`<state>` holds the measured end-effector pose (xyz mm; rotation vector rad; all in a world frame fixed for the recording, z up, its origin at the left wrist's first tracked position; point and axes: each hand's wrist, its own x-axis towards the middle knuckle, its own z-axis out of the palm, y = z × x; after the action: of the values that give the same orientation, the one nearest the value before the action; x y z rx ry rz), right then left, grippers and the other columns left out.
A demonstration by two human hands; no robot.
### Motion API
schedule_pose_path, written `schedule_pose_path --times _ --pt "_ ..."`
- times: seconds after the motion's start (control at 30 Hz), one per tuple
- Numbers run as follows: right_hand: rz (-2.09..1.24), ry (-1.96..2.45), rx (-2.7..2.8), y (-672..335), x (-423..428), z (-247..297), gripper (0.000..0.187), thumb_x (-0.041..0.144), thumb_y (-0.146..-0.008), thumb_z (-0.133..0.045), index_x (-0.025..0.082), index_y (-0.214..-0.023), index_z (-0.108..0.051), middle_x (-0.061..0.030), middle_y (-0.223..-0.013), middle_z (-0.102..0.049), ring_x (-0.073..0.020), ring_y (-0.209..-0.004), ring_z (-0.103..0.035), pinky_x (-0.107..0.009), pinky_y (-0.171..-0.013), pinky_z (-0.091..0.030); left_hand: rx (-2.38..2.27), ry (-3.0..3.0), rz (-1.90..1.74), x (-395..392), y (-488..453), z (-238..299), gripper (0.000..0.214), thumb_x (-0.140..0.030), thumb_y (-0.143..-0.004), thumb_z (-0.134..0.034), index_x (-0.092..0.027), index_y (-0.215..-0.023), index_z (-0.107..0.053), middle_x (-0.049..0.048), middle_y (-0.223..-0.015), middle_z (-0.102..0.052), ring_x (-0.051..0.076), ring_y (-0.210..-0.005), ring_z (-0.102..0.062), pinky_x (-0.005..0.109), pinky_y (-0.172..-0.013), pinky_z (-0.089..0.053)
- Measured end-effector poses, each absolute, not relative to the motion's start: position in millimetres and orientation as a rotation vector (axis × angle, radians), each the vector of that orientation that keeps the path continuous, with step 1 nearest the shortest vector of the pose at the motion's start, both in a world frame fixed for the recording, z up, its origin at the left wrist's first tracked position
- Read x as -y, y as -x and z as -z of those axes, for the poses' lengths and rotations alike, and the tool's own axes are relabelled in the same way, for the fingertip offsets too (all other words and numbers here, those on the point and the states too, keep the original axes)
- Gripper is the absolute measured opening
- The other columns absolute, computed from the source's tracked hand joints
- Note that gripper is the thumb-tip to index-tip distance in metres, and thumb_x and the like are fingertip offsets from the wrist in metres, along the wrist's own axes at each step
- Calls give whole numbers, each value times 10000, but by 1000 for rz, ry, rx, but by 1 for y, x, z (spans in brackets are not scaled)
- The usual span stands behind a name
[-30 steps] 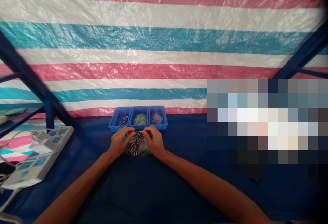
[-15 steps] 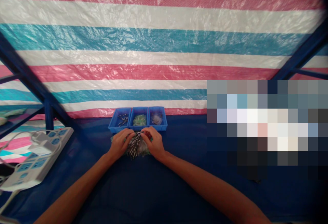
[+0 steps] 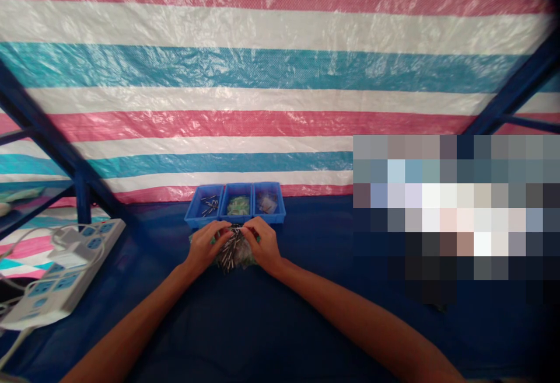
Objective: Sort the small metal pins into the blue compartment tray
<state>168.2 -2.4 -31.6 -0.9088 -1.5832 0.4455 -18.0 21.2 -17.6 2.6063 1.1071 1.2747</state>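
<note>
Both hands meet over a mixed pile on the dark blue table, just in front of three blue bins. In the pile, thin dark and silvery metal rods [image 3: 228,257] lie beside clear plastic bits [image 3: 244,253]. My left hand [image 3: 207,244] has its thumb and fingers pinched at the pile's far end. My right hand [image 3: 263,244] mirrors it, thumb and forefinger closed, its tips close to the left ones. A small pale sliver shows between the fingertips, too small to name. Green bits peek out near the fingers of both hands.
The left bin [image 3: 203,203] holds several metal rods, the middle bin [image 3: 237,205] pale green pieces, the right bin [image 3: 268,203] clear pieces. A white power strip [image 3: 72,281] with cables lies at left. Blurred blocks cover the right. A striped sheet [image 3: 262,68] hangs behind the table.
The fingertips of both hands have shifted slightly over the pile, and the left fingers have dipped a little. The bins and the pile look the same.
</note>
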Motion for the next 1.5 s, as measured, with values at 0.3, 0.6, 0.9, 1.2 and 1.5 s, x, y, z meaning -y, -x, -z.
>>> schedule_pose_path --times 0.3,0.6,0.9,1.2,1.5 --pt "-439 892 1617 -170 1 31 249 280 -932 -471 189 -759 -626 -27 -742 -587 -150 -726 -548 -274 -698 -437 -1175 -2604 -1258 -20 16 14 170 -284 -920 -489 -179 -887 -619 35 -812 -678 136 -745 -633 230 -747 -488" --pt "-451 927 1611 -169 2 36 175 315 -895 -540 196 -974 -643 -25 -788 -598 -138 -667 -540 -258 -653 -451 -1229 -2667 -1241 -24 20 20 215 -311 -933 -453 -183 -891 -621 36 -809 -681 145 -749 -645 236 -724 -486" --pt "-435 915 1643 -168 2 34 164 310 -901 -532 197 -889 -650 -36 -808 -624 -151 -725 -566 -268 -690 -453 -1231 -2751 -1201 -22 20 18 244 -321 -942 -437 -180 -877 -626 35 -770 -681 135 -709 -644 224 -702 -484" --pt "-422 910 1629 -169 4 29 259 305 -934 -465 192 -749 -607 -25 -722 -572 -152 -702 -539 -272 -678 -433 -1116 -2729 -1201 -19 19 15 176 -327 -909 -517 -188 -906 -625 22 -766 -676 125 -672 -626 221 -672 -483" --pt "-450 920 1645 -169 4 33 202 335 -912 -508 187 -984 -626 -26 -793 -594 -141 -676 -545 -258 -662 -442 -1144 -2730 -1176 -18 19 13 234 -305 -942 -444 -177 -868 -626 32 -765 -666 129 -693 -627 223 -683 -471"
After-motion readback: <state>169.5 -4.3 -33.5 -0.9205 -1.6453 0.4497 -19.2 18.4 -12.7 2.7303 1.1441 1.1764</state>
